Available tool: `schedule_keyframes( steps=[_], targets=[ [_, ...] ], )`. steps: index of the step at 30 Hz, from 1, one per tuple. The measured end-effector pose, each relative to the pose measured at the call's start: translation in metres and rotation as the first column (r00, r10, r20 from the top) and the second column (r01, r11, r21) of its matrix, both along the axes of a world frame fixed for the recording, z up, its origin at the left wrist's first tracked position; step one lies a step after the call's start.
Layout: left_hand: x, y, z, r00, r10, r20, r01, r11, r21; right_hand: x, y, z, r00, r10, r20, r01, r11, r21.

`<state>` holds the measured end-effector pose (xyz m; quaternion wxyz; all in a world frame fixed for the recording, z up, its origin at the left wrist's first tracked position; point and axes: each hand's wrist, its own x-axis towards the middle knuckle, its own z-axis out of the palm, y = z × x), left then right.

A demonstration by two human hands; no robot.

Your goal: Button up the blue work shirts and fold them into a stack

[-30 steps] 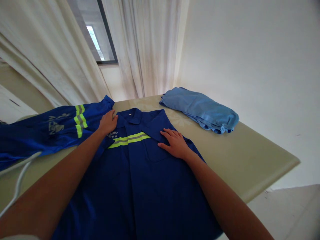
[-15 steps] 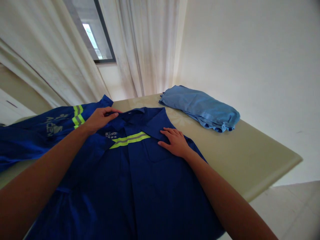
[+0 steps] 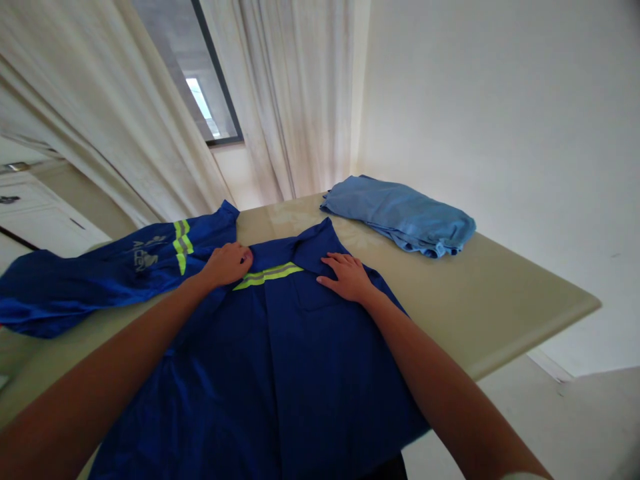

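A dark blue work shirt (image 3: 280, 373) with a yellow-green reflective stripe (image 3: 270, 274) lies front-up on a beige table (image 3: 510, 293). My left hand (image 3: 227, 263) is closed on the shirt's fabric at the left of the collar, right by the stripe. My right hand (image 3: 347, 277) lies flat with fingers spread on the shirt's right chest, just below the collar (image 3: 310, 240). One sleeve with its own reflective bands (image 3: 181, 245) stretches out to the left.
A folded light blue garment (image 3: 400, 215) rests at the table's far right. White curtains (image 3: 280, 100) and a window (image 3: 200, 80) stand behind the table. The table's right edge (image 3: 550, 333) drops to the floor. A white cabinet (image 3: 45, 213) is at the far left.
My left hand went from flat beside the collar to gripping the fabric, then drew it toward the stripe. The collar now looks folded down. My right hand stayed flat.
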<state>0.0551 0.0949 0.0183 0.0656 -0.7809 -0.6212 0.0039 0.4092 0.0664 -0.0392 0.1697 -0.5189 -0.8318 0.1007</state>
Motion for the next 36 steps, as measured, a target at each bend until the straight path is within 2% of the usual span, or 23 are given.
schedule_keyframes(
  steps=[2,4,8,11,13,17,22,24,26,29,31,33,36],
  targets=[
    [0.022,0.006,0.000,1.000,-0.006,0.017,0.005,0.997,0.076,0.000,0.000,0.000,1.000,-0.002,-0.010,0.002,1.000,0.009],
    [0.048,0.012,-0.006,0.995,-0.057,0.080,0.049,0.994,0.096,0.000,0.000,-0.001,1.000,-0.004,-0.020,0.004,1.000,0.014],
    [0.093,0.022,-0.036,0.977,-0.150,0.154,0.143,0.988,0.057,0.000,0.000,-0.002,1.000,0.005,-0.029,-0.004,1.000,0.019],
    [0.104,0.025,-0.058,0.975,-0.175,0.137,0.172,0.985,0.029,0.000,0.000,-0.002,1.000,0.005,-0.026,-0.005,1.000,0.016],
    [0.102,0.025,-0.066,0.970,-0.191,0.149,0.185,0.981,0.054,-0.001,0.000,-0.002,1.000,0.000,-0.026,0.001,1.000,0.012],
    [0.098,0.023,-0.066,0.956,-0.220,0.196,0.203,0.974,0.106,-0.002,-0.001,0.001,1.000,-0.008,-0.028,0.008,1.000,0.009],
    [0.106,0.014,-0.055,0.962,-0.214,0.168,0.196,0.973,0.118,-0.001,-0.002,0.005,1.000,-0.011,-0.028,0.011,1.000,-0.002],
    [0.097,0.013,-0.043,0.964,-0.232,0.131,0.223,0.972,0.079,0.000,-0.001,0.005,0.999,-0.004,-0.032,0.004,1.000,-0.009],
    [0.073,0.013,-0.029,0.976,-0.195,0.097,0.190,0.980,0.060,0.001,-0.001,0.004,0.999,0.000,-0.032,-0.001,1.000,-0.015],
    [0.016,0.013,-0.006,0.999,-0.031,0.024,0.029,0.994,0.106,0.001,0.000,0.003,0.999,-0.005,-0.032,0.004,1.000,-0.010],
    [-0.026,0.008,0.004,0.996,0.069,-0.048,-0.064,0.994,0.093,0.000,0.000,0.003,0.999,-0.012,-0.033,0.012,1.000,-0.003],
    [-0.059,-0.003,0.008,0.984,0.129,-0.123,-0.125,0.991,0.037,-0.001,0.000,0.003,0.999,-0.019,-0.036,0.019,1.000,-0.003],
    [-0.086,-0.026,0.003,0.975,0.140,-0.170,-0.136,0.990,0.036,-0.001,0.000,0.004,0.999,-0.020,-0.029,0.019,1.000,-0.013]
  ],
)
